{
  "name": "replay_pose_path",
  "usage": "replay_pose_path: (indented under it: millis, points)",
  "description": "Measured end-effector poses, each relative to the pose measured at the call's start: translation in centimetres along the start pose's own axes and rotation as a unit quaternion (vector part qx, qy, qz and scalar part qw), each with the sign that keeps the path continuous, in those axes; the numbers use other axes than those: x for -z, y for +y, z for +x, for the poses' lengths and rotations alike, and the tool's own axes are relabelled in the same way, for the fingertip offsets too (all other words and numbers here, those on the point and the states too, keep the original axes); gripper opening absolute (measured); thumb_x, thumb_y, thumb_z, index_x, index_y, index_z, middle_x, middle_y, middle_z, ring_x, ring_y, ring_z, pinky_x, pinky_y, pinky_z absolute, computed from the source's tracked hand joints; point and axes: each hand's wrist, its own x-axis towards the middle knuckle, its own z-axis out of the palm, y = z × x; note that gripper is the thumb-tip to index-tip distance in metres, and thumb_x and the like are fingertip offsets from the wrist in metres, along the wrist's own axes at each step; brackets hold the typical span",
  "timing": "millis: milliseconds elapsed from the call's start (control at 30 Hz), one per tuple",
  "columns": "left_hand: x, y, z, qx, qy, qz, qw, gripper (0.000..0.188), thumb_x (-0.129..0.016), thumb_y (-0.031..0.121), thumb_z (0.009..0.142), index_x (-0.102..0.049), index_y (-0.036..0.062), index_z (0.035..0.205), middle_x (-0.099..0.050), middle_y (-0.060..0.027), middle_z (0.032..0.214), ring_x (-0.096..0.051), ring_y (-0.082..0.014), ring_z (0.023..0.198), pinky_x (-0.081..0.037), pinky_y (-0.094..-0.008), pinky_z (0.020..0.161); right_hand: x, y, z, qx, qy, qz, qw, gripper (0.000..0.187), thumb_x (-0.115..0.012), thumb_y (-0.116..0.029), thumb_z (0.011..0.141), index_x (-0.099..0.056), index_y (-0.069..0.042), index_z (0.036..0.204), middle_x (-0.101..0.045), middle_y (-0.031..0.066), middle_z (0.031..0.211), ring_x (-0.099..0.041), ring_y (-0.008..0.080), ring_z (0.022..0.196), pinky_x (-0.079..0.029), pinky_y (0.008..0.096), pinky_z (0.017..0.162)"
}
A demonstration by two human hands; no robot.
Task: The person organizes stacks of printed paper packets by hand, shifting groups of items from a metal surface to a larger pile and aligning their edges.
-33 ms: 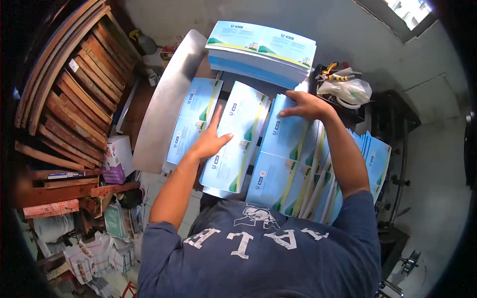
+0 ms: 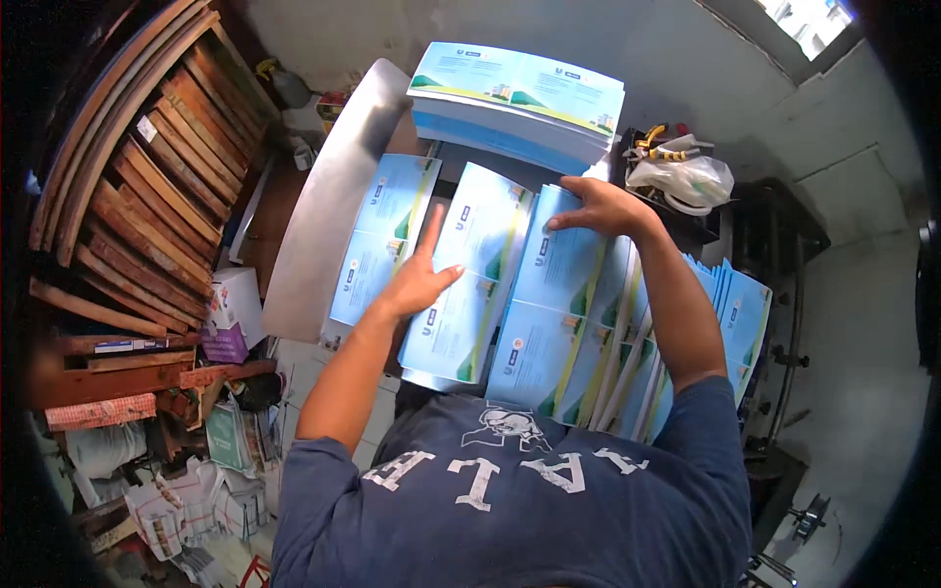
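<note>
Blue printed sheets with green-and-yellow artwork lie in several piles before me. My left hand (image 2: 420, 282) presses against the left side of the middle pile of printed sheets (image 2: 466, 269), index finger stretched along its edge and thumb over its top; its other fingers are partly hidden. At the far end of the right-hand pile of printed sheets (image 2: 549, 304), my right hand (image 2: 600, 208) grips the edge, thumb on top and fingers over the far side. A flatter pile of printed sheets (image 2: 384, 240) lies left of my left hand.
A tall sheet stack (image 2: 515, 93) stands at the back. Fanned sheets (image 2: 735, 309) lie beyond my right forearm. At back right a black box (image 2: 691, 220) holds tools and a plastic bag. A metal panel (image 2: 328, 196) and a rack of wooden frames (image 2: 162, 167) are at left.
My left hand and the middle pile have shifted slightly to the right. The right hand's fingers have moved a little left; its grip looks the same.
</note>
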Motion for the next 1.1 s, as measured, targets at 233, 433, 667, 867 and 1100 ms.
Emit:
replay_pose_path:
  millis: [233,433,667,867,1100]
  points:
    - [-2.8,1.1,0.4,0.171,-0.244,-0.486,0.822,0.046,-0.063,0.022,0.096,-0.052,0.0008,0.135,-0.062,-0.0164,0.126,-0.063,-0.0222,0.11,-0.05,-0.0338,0.094,-0.9,-5.4,4.2,0.099,0.013,0.003,0.995,0.056,-0.083,-0.036,0.074,-0.064,0.0,0.112,-0.069,0.0175,0.102,-0.065,0.0285,0.098,-0.049,0.0385,0.086]
    - [-3.9,2.1,1.5,0.152,-0.119,-0.262,0.945,0.039,-0.074,0.023,0.088,-0.066,-0.0025,0.116,-0.07,-0.0124,0.104,-0.068,-0.0196,0.087,-0.054,-0.032,0.076,-3.3,-5.2,4.1,0.09,0.175,-0.058,0.979,0.071,-0.083,-0.04,0.075,-0.057,-0.001,0.129,-0.062,0.023,0.121,-0.06,0.0346,0.114,-0.046,0.0406,0.099]
    - [3.7,0.3,-0.6,0.063,-0.008,-0.34,0.938,0.035,-0.072,0.01,0.087,-0.063,-0.0078,0.116,-0.069,-0.0148,0.106,-0.068,-0.0232,0.09,-0.056,-0.0353,0.078,-9.7,-4.8,-9.5,-0.106,0.208,-0.016,0.972,0.084,-0.077,-0.035,0.083,-0.035,-0.001,0.147,-0.037,0.0265,0.15,-0.038,0.0381,0.139,-0.033,0.0458,0.116]
    - [10.4,1.8,-5.1,-0.083,0.052,-0.25,0.963,0.04,-0.074,0.01,0.086,-0.059,-0.0042,0.121,-0.067,-0.0134,0.112,-0.066,-0.0233,0.099,-0.054,-0.0339,0.087,-14.7,-10.5,-11.4,-0.015,0.333,0.023,0.942,0.08,-0.082,-0.029,0.079,-0.041,0.0,0.142,-0.045,0.0258,0.142,-0.044,0.0344,0.135,-0.036,0.0425,0.111]
    - [7.1,-0.3,-10.4,-0.125,0.023,-0.253,0.959,0.059,-0.088,0.003,0.068,-0.059,-0.0038,0.12,-0.07,-0.0107,0.106,-0.067,-0.02,0.096,-0.055,-0.0367,0.083,-18.8,-13.7,-10.3,0.044,0.207,0.453,0.866,0.049,-0.073,-0.009,0.084,-0.052,0.001,0.128,-0.066,0.0144,0.112,-0.062,0.0238,0.108,-0.048,0.0366,0.095]
